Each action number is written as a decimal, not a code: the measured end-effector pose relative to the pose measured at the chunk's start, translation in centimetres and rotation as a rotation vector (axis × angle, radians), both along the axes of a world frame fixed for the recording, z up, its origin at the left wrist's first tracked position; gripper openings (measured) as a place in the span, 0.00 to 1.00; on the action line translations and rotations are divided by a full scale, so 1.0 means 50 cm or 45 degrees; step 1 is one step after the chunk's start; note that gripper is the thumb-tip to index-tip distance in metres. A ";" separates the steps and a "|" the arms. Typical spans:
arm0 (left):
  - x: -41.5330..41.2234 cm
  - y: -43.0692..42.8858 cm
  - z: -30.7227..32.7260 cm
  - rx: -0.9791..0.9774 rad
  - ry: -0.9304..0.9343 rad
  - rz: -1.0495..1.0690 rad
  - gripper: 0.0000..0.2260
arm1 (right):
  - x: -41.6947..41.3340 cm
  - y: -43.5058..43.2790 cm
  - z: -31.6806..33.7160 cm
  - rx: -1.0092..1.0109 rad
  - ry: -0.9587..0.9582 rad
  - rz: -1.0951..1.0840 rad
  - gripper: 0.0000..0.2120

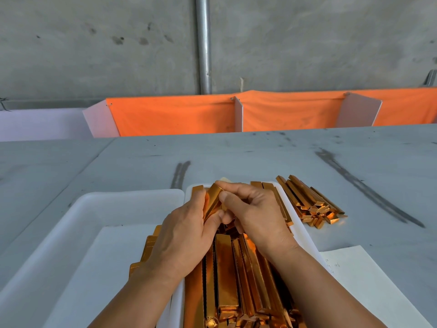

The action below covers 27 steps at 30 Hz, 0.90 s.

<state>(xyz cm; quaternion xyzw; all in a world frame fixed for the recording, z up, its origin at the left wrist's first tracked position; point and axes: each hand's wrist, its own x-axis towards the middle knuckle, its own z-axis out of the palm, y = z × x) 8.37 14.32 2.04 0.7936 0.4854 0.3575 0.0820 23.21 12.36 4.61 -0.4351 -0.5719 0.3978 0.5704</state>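
Note:
Both hands hold one shiny gold-orange folded card strip (212, 202) above a white tray (305, 230) filled with several more such strips. My left hand (186, 235) grips the strip from the left, thumb on its lower end. My right hand (253, 214) pinches its upper end with thumb and curled fingers. A pile of folded gold strips (309, 202) lies on the table to the right of the tray.
A second white tray (82, 216) stands on the left, with a few gold pieces at its right side. A white paper sheet (359, 275) lies at the right. The grey table (260, 152) ends at an orange cloth barrier (177, 117) before a concrete wall.

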 end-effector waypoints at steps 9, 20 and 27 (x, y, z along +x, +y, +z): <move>0.000 -0.004 0.011 0.101 0.034 -0.010 0.25 | 0.002 -0.001 0.000 0.005 0.031 -0.026 0.10; -0.001 -0.004 0.009 0.058 0.050 -0.010 0.25 | 0.010 -0.001 0.000 0.025 0.028 -0.043 0.09; 0.000 -0.007 0.010 0.063 0.123 -0.031 0.25 | 0.027 0.014 -0.003 -0.167 0.329 -0.030 0.11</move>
